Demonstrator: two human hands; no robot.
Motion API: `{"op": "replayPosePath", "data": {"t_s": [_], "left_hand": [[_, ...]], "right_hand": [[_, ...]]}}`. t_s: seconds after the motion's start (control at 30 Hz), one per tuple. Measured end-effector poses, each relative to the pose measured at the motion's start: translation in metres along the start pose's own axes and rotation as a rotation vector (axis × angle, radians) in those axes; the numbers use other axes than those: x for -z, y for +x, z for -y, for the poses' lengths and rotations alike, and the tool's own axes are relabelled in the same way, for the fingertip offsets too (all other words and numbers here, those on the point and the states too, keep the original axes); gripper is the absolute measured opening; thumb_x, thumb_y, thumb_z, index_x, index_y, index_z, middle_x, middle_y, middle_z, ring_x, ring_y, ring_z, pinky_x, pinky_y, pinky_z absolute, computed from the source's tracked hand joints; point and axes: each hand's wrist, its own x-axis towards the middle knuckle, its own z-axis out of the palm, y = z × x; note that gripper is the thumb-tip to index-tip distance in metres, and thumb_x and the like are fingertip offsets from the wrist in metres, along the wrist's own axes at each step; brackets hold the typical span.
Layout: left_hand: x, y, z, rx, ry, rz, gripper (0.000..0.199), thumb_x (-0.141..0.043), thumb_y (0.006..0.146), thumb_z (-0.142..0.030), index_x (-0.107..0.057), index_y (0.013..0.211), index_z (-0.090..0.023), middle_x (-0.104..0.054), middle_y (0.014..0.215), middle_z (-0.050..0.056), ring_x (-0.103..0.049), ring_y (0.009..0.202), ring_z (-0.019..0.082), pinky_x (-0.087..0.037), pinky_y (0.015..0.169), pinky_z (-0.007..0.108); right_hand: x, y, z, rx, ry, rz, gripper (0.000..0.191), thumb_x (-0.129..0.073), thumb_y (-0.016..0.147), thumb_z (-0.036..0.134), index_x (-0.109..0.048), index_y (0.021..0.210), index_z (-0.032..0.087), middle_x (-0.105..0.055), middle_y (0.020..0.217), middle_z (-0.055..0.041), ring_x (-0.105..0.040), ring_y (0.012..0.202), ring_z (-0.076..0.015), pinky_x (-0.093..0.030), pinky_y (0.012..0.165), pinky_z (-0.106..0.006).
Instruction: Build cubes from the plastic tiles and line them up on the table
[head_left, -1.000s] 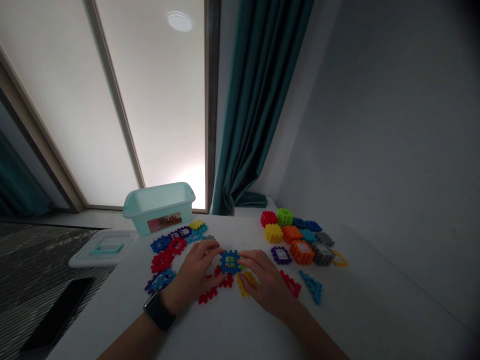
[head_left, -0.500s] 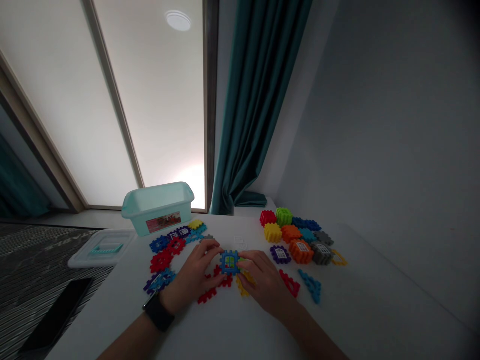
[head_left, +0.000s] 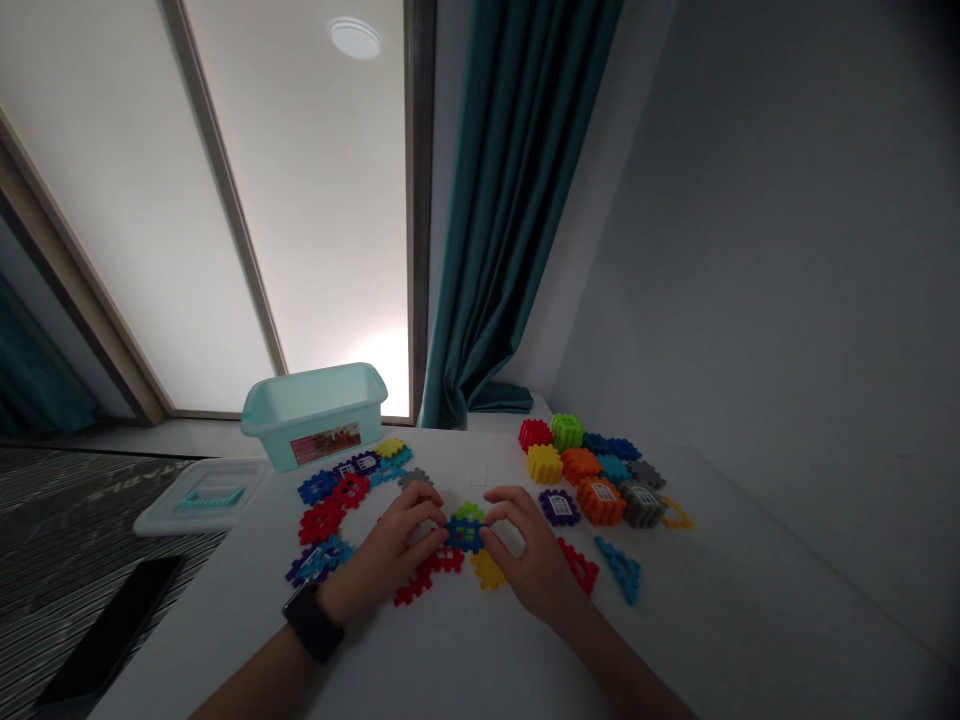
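Note:
A blue window-shaped toy piece (head_left: 465, 534) is held between my two hands, low over the white table. My left hand (head_left: 401, 540) pinches its left edge between thumb and fingers. At its right edge, my right hand (head_left: 523, 545) grips it the same way. Just behind the blue piece a green piece (head_left: 470, 511) shows; whether the two touch cannot be made out. Red pieces (head_left: 414, 584) lie beside my left hand, and a yellow piece (head_left: 489, 572) lies between the hands, nearer to me.
A teal bin (head_left: 315, 415) stands at the back left, its lid (head_left: 199, 497) beside the table. Colourful pieces curve along the left; stacked blocks (head_left: 601, 499) stand at the right. Nearby are a red triangle (head_left: 578, 567) and a blue triangle (head_left: 619, 570). A dark curtain (head_left: 510, 200) hangs behind.
The blue piece has tilted and moved slightly down and right in my hands. More of the green piece now shows behind it. My right fingers have shifted to its side edge.

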Motion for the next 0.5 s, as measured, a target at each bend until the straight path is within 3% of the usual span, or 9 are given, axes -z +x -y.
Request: {"op": "replayPosePath", "data": {"t_s": [0.13,0.27,0.5], "left_hand": [[-0.002,0.002,-0.001,0.05,-0.131,0.072,0.02,-0.052,0.099,-0.032,-0.06,0.084,-0.02,-0.056,0.109,0.006,-0.058,0.099,0.02,-0.048,0.094,0.034],[-0.004,0.002,0.001,0.088,-0.207,0.101,0.028,-0.049,0.101,-0.038,-0.058,0.083,-0.019,-0.055,0.11,0.006,-0.057,0.099,0.019,-0.048,0.093,0.032],[-0.003,0.001,-0.001,0.081,-0.2,0.094,0.031,-0.045,0.102,-0.04,-0.059,0.083,-0.02,-0.057,0.109,0.006,-0.059,0.097,0.019,-0.052,0.09,0.033]], "right_hand": [[-0.002,0.002,0.003,-0.202,0.236,0.085,0.019,-0.058,0.092,0.035,-0.059,0.079,0.021,-0.059,0.113,-0.0072,-0.062,0.106,-0.0231,-0.052,0.095,-0.039],[-0.005,0.002,-0.002,-0.309,0.403,0.132,0.027,-0.058,0.093,0.043,-0.06,0.08,0.02,-0.055,0.114,-0.0073,-0.064,0.098,-0.0206,-0.056,0.086,-0.035],[-0.01,-0.001,-0.008,-0.254,0.408,0.071,0.03,-0.058,0.094,0.044,-0.059,0.077,0.02,-0.058,0.111,-0.0082,-0.065,0.091,-0.0203,-0.06,0.078,-0.034]]}}
